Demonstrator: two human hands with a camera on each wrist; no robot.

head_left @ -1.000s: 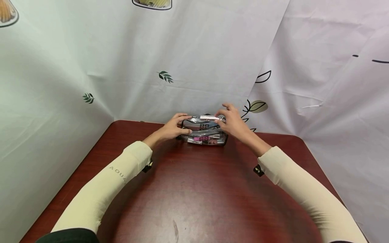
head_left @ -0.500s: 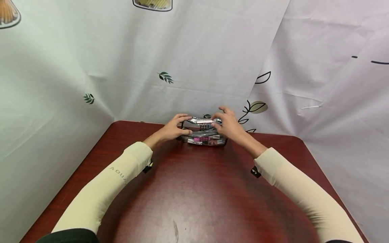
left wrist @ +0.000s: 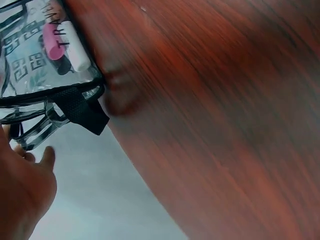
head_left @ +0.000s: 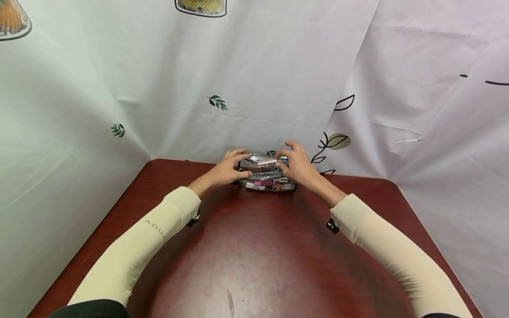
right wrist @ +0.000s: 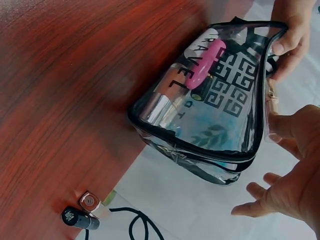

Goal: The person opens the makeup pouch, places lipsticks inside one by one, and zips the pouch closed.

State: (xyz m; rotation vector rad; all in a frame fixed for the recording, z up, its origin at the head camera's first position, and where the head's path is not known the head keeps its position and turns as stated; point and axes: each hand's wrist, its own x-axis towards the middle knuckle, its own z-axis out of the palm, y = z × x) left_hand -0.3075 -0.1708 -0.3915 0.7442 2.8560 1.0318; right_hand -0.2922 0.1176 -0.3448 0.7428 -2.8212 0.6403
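A clear cosmetic bag (head_left: 260, 175) with black piping, a square-pattern print and "TRAVEL" lettering stands at the table's back edge, its top spread apart. My left hand (head_left: 224, 171) holds the left end of its opening, thumb on the front rim and fingers at the rear one. Above the mouth, my right hand (head_left: 299, 165) pinches a slim pale tube (head_left: 266, 162) between thumb and finger, other fingers spread. The right wrist view shows that tube upright to the rim, clear with a gold-toned band. Through the bag wall show a pink tube (right wrist: 206, 65) and several other cosmetics.
To the right of the bag, a black-capped bottle (right wrist: 79, 218) and a small bottle with a reddish-brown end (right wrist: 92, 202) stand near the back edge. The reddish-brown table (head_left: 254, 247) meets a printed white cloth (head_left: 254, 79) behind.
My right hand has moved left and slightly down with the pale tube, bringing it from the bag's right end over the middle of its opening. The left hand has stayed at the rim.
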